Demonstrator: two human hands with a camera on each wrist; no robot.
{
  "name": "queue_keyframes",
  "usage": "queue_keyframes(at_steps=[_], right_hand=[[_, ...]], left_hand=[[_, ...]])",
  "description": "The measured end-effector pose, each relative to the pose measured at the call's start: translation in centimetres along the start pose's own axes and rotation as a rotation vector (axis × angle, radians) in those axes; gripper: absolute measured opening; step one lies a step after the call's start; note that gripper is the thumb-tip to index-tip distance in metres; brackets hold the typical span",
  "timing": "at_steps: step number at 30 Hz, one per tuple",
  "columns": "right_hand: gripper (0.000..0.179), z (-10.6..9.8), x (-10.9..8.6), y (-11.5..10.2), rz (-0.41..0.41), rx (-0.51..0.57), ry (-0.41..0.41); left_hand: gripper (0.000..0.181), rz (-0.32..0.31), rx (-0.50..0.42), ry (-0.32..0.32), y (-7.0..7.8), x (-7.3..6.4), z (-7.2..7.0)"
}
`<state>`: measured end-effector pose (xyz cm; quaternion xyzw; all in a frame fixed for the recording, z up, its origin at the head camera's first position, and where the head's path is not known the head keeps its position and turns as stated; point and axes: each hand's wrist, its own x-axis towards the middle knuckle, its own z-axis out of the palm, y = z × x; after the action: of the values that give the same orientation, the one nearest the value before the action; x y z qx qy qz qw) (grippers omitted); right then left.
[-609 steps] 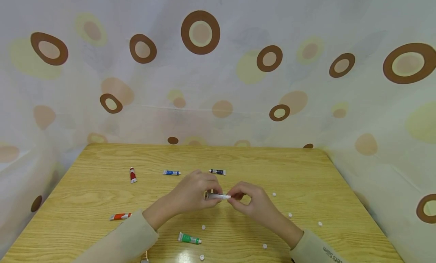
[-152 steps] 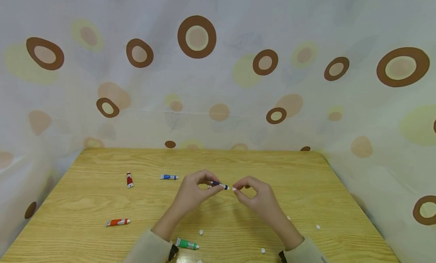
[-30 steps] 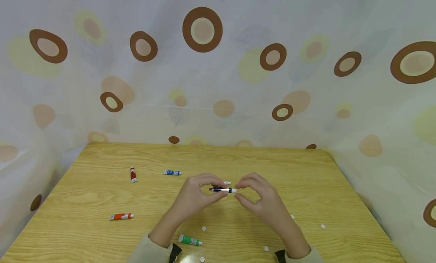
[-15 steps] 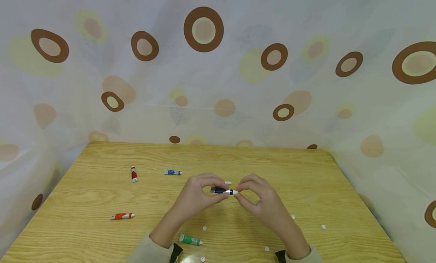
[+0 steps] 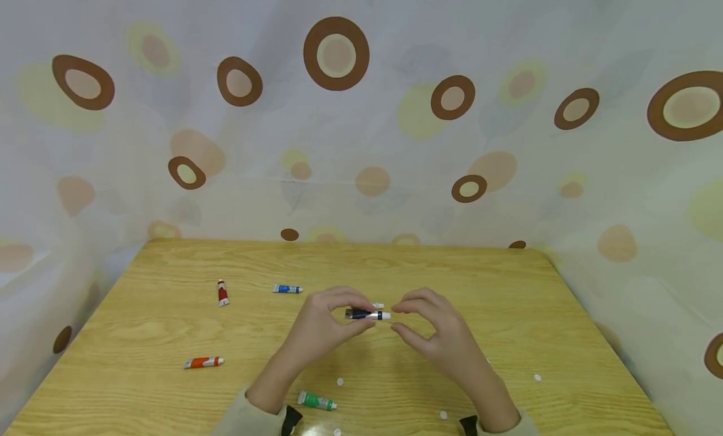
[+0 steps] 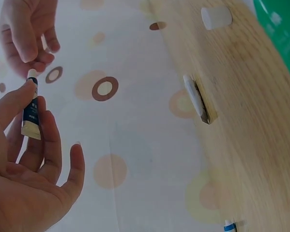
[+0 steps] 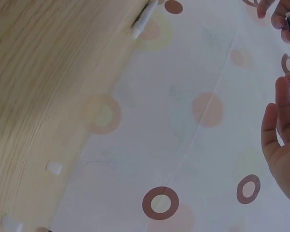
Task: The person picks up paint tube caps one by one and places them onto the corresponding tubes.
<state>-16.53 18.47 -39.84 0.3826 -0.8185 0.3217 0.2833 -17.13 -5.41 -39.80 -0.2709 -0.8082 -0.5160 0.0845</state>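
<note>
My left hand (image 5: 324, 320) pinches a dark blue paint tube (image 5: 364, 314) between thumb and fingers, above the table. The tube lies level, its white cap (image 5: 386, 315) pointing right. Just right of the cap, my right hand (image 5: 435, 323) has thumb and forefinger spread, a small gap from it. In the left wrist view the label of the dark blue tube (image 6: 31, 108) and its flat crimped end show. Behind the held tube a white paint tube (image 6: 197, 99) lies on the table; in the head view the left hand mostly hides it.
Red (image 5: 223, 293), blue (image 5: 287, 289), orange (image 5: 204, 362) and green (image 5: 317, 401) paint tubes lie on the wooden table (image 5: 480, 279). Loose white caps, such as one cap (image 5: 537, 378) at right, are scattered about the front. A patterned sheet (image 5: 373, 128) hangs behind.
The white tube left my left hand, which took up the dark blue one. My right hand held the cap apart; the cap is now on the tube, and the fingers have just come off it.
</note>
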Motion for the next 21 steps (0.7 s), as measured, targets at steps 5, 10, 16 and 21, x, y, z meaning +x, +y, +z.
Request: queue_keyframes(at_steps=[5, 10, 16, 21], right_hand=[[0.039, 0.19, -0.09, -0.08, -0.038, -0.046, 0.023], [0.032, 0.38, -0.45, -0.2, -0.059, -0.067, 0.034], [0.031, 0.28, -0.32, -0.39, -0.029, -0.089, -0.004], [0.036, 0.32, 0.18, -0.37, -0.091, -0.102, 0.018]], left_hand=[[0.017, 0.0, -0.023, -0.01, -0.04, -0.12, 0.29], [0.016, 0.008, -0.035, -0.027, -0.04, -0.33, 0.67], [0.017, 0.011, -0.03, -0.023, 0.09, -0.33, 0.51], [0.018, 0.007, -0.025, -0.018, 0.17, -0.15, 0.45]])
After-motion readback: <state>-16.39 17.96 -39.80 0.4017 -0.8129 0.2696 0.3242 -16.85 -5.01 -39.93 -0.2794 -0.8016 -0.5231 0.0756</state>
